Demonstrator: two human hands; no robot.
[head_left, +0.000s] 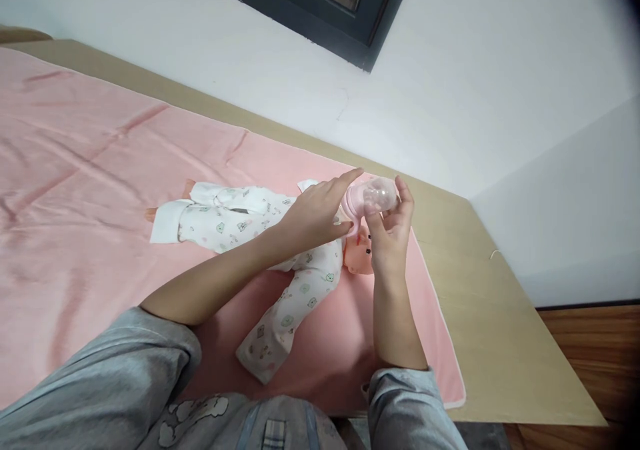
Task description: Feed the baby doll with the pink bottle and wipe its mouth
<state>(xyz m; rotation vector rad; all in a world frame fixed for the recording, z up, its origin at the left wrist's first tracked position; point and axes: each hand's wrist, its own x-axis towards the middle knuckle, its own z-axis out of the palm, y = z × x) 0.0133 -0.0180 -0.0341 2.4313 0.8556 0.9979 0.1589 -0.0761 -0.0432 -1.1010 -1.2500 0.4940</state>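
Above a baby doll's head (358, 255), a clear baby bottle (380, 195) with a pink collar and a curved pink handle lies nearly level. My right hand (393, 227) is closed on its clear rounded end, thumb in front and fingers around the far side. My left hand (320, 213) is beside the pink collar, with thumb and fingers stretched apart; whether it touches the collar I cannot tell. Beneath my left forearm, the doll lies on its back in a white printed outfit (225, 220), one sleeve spread toward me. My hands and the bottle hide part of its face.
A wrinkled pink blanket (90, 170) with a pale edge lies under the doll. It covers much of a light wooden board (480, 303), whose bare surface shows at the right. Behind stands a white wall (430, 103) with a dark-framed window (345, 27).
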